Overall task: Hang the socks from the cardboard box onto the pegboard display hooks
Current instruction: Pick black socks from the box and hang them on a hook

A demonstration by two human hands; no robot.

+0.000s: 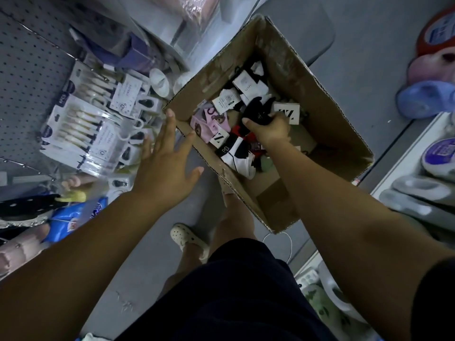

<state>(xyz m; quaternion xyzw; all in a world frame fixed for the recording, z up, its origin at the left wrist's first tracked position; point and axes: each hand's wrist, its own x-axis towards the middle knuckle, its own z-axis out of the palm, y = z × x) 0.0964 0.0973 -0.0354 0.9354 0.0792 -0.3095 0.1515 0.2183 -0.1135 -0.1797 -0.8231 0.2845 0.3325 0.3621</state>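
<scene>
Clasping a black sock (258,111) in the cardboard box (334,104), right grip (268,131); left grip (164,163) splayed beside packets (81,134).

1. A smooth grey floor (147,279) runs along the aisle under dim, cool light.
2. On the right, a white shelf (403,156) holds grey slippers (416,193).
3. A thin white cable (286,238) loops on the floor.
4. Packaged goods (81,134) crowd the left side.

Box top: cardboard box (317,77) open upward, free entry from above.
Box inside: socks (236,153) crowd the far end; near end bare.
Pegboard (22,77): packaged goods (81,134) fill lower hooks; upper hook (49,41) bare.
</scene>
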